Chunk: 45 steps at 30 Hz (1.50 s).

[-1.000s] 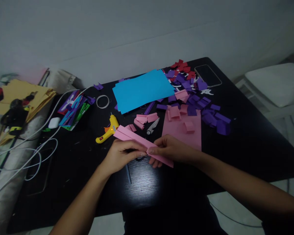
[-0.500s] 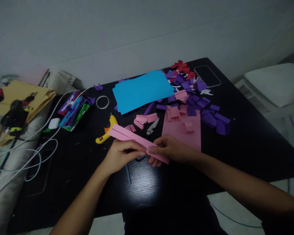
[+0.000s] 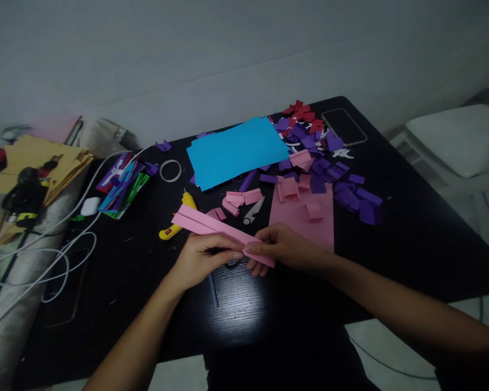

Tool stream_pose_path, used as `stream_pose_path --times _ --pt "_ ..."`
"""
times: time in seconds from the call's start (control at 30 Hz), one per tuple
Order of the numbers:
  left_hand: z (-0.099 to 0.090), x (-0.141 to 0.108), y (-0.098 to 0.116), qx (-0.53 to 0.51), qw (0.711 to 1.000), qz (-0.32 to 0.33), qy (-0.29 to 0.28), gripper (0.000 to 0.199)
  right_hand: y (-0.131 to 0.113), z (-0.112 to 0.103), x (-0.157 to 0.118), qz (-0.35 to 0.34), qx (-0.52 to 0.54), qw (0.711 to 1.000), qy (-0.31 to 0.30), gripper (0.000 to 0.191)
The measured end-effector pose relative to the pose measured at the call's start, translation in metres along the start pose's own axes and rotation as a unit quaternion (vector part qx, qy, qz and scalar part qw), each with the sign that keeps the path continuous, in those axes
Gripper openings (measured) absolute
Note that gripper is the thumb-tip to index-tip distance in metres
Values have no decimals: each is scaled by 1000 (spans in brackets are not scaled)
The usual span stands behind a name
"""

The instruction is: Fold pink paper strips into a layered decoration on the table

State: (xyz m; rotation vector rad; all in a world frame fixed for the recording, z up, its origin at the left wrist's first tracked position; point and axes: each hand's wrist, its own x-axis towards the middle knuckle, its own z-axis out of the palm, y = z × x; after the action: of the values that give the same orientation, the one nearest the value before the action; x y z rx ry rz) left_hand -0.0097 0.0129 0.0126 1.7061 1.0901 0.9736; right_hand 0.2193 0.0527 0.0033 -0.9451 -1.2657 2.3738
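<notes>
A long folded strip of pink paper [image 3: 201,221] is held slantwise between both hands, its far end pointing up and left. My left hand [image 3: 207,255] pinches the strip's lower edge near the middle. My right hand [image 3: 279,247] grips the near end, thumb on top and fingers beneath. Under the strip's far end lies a yellow glue gun [image 3: 189,202], partly covered. Just beyond the hands are small folded pink pieces [image 3: 234,201] and a grey-handled cutting tool [image 3: 253,212]. A pink sheet [image 3: 324,228] sits beside my right hand. Partly hidden scissors [image 3: 213,290] seem to lie below my left hand.
Blue sheets [image 3: 236,152] lie at the back of the black table [image 3: 309,320]. Purple pieces [image 3: 348,195] and red pieces [image 3: 301,113] are heaped right. A tape roll [image 3: 170,170], colored paper bundle [image 3: 122,184] and white cables [image 3: 65,255] are left; a phone-like frame [image 3: 344,126] is back right.
The pink strip has slid a little up and left through my fingers, covering more of the glue gun. Both hands stay nearly in place.
</notes>
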Motion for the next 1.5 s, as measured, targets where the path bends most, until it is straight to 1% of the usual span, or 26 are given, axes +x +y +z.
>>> stream_pose_path --times 0.2,0.33,0.43,0.57,0.93,1.2,1.4,1.5 --pt "-11 1 0 19 999 0 31 12 -5 -1 -2 -2 -2 1000 14 48" --pt "-8 2 1 7 1000 7 15 12 -4 1 -1 -3 2 1000 26 46" --pt "-2 1 1 -12 1000 -3 -1 10 -4 3 -1 -3 3 1000 27 45" --pt "3 1 1 -24 999 -25 10 8 -4 4 -1 0 0 1000 27 46" --pt "-9 1 1 7 999 -24 38 8 -3 -3 0 -6 2 1000 22 48" --pt "-8 1 3 4 999 -35 41 8 -5 -1 -3 -16 0 1000 13 49" --pt "-10 1 1 1 998 -36 47 10 -3 -3 -1 -25 3 1000 10 48" --pt "-11 0 1 0 997 -39 61 12 1 -3 1 -43 13 999 24 46"
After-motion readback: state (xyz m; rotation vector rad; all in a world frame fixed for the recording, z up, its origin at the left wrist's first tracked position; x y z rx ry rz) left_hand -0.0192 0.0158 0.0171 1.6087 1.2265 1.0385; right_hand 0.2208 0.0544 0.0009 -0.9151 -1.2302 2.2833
